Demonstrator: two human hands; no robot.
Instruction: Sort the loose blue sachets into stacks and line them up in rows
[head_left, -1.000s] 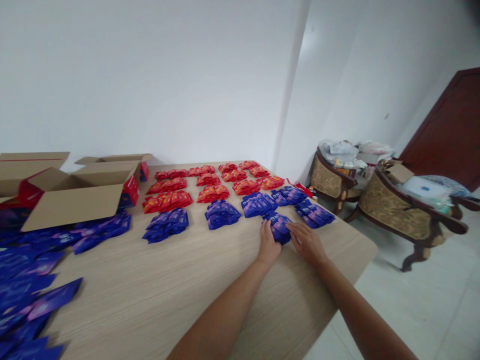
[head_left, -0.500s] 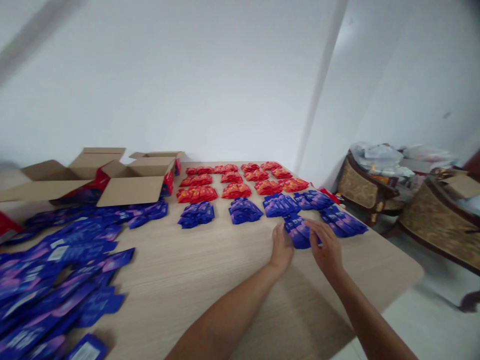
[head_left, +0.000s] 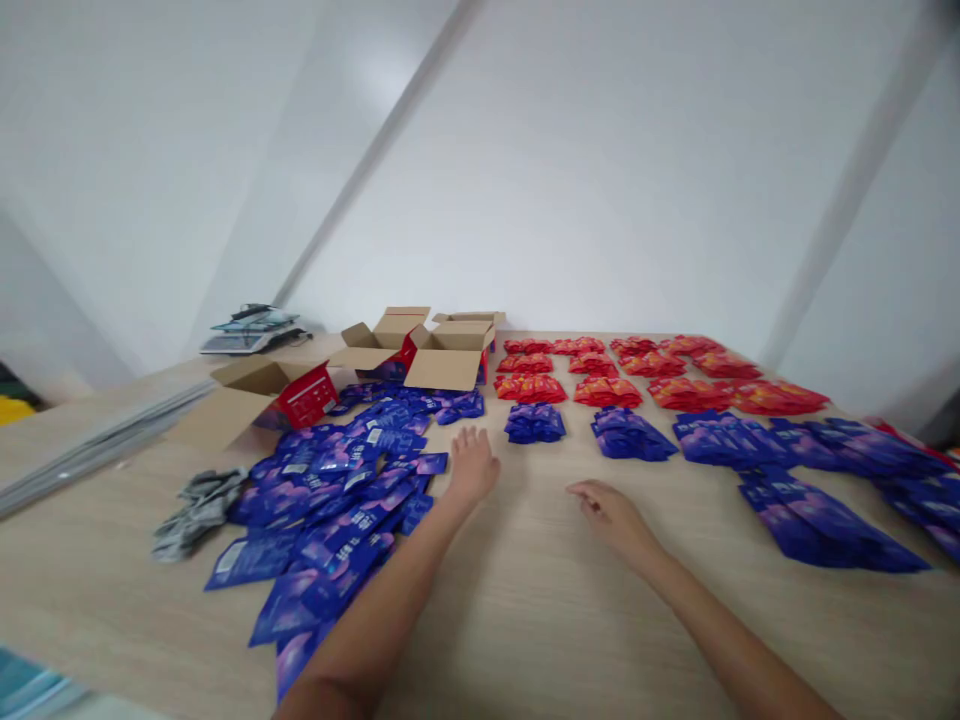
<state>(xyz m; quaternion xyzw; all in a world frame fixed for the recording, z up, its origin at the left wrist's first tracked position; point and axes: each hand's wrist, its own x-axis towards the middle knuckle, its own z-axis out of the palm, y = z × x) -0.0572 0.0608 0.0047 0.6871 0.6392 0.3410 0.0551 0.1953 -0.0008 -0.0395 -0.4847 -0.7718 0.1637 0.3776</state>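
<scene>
My left hand [head_left: 474, 466] is over the table just right of the loose heap of blue packets [head_left: 337, 500], its fingers apart and holding nothing. Above bare tabletop, my right hand [head_left: 609, 508] has its index finger stretched out and the other fingers partly curled, with nothing visible in it. Beyond my hands lie small blue piles, one [head_left: 534, 423] nearest my left hand and another [head_left: 630, 434] nearest my right. A further blue pile [head_left: 825, 520] lies to the right. Rows of red packet piles [head_left: 607, 391] stand behind the blue ones.
Open cardboard boxes [head_left: 448, 368] stand behind the blue heap, and another open box [head_left: 241, 405] is at its left. Grey gloves [head_left: 196, 510] lie left of the heap. Long grey strips [head_left: 105, 445] and a stack of flat items [head_left: 253, 330] are farther left.
The view has turned left. Both hands have let go of the blue pile at the right and moved left; my left hand is now beside the loose heap. Gloves and another box have come into view.
</scene>
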